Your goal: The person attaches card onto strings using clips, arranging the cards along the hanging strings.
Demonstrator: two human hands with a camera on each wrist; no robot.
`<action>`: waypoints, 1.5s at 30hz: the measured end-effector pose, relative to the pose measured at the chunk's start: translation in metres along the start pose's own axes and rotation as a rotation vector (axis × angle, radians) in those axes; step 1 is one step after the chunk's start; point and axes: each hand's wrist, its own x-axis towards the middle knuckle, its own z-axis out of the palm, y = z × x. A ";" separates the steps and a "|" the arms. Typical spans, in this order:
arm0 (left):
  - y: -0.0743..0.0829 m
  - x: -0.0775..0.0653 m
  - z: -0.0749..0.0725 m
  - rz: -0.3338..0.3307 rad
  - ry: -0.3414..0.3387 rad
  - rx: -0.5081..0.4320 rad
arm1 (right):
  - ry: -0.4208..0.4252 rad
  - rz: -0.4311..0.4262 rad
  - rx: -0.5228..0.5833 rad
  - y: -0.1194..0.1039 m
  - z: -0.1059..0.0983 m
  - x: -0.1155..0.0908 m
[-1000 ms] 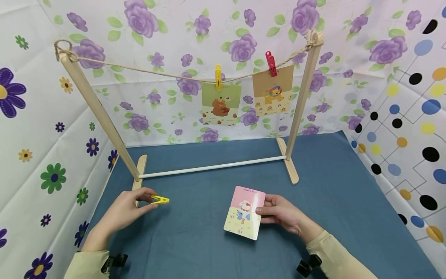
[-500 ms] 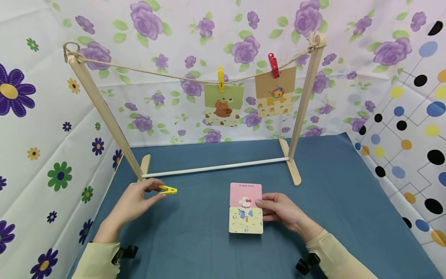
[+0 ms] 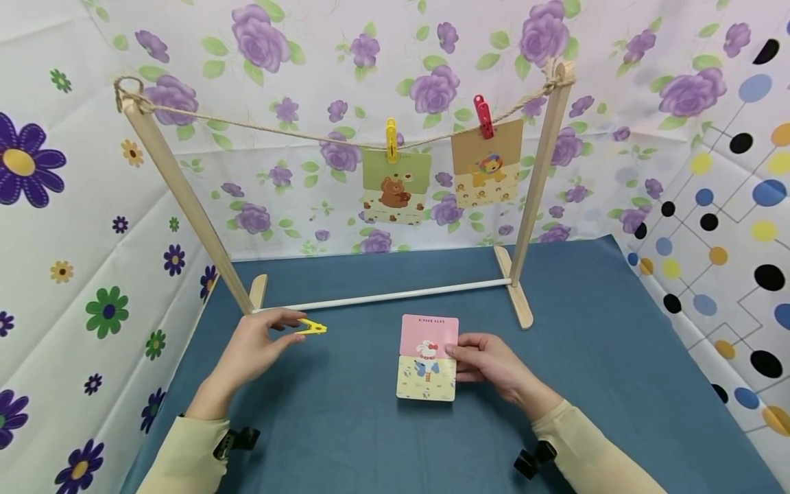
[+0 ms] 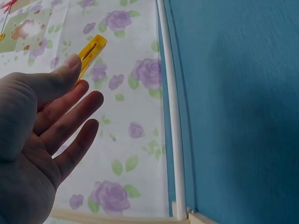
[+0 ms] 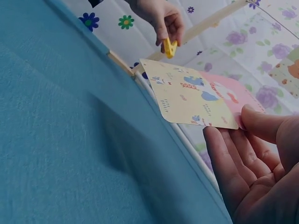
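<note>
Between thumb and fingertips my left hand (image 3: 256, 348) pinches a yellow clothespin (image 3: 313, 326), its nose pointing right. In the left wrist view the same clothespin (image 4: 92, 52) sticks up past the thumb. My right hand (image 3: 494, 365) holds a pink and pale-yellow card (image 3: 427, 358) by its right edge, thumb on the front; a white rabbit is printed on it. The right wrist view shows that card (image 5: 187, 95) raised above the blue cloth. Behind, a green bear card (image 3: 396, 189) hangs from a yellow clothespin (image 3: 391, 140), and a brown lion card (image 3: 487, 165) from a red clothespin (image 3: 483, 116).
A sagging rope (image 3: 259, 126) runs between a left wooden post (image 3: 185, 199) and a right wooden post (image 3: 543, 175). A white rod (image 3: 382, 297) joins their feet low over the blue cloth (image 3: 345, 412). Flowered sheets (image 3: 296, 75) form the back and left sides.
My left hand has moved right and slightly up with the clothespin. The right hand has turned the rabbit card upright and shifted it a little up. The camera view has shifted slightly.
</note>
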 end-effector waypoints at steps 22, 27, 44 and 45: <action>0.026 0.031 -0.010 0.102 0.191 -0.015 | 0.061 -0.115 -0.045 -0.039 0.011 0.020; 0.034 0.040 -0.024 0.155 0.291 0.019 | 0.050 -0.146 -0.073 -0.054 0.017 0.024; 0.065 0.077 -0.067 0.307 0.394 0.100 | 0.033 -0.242 -0.133 -0.087 0.040 0.038; 0.067 0.080 -0.070 0.325 0.398 0.115 | 0.037 -0.252 -0.137 -0.090 0.041 0.039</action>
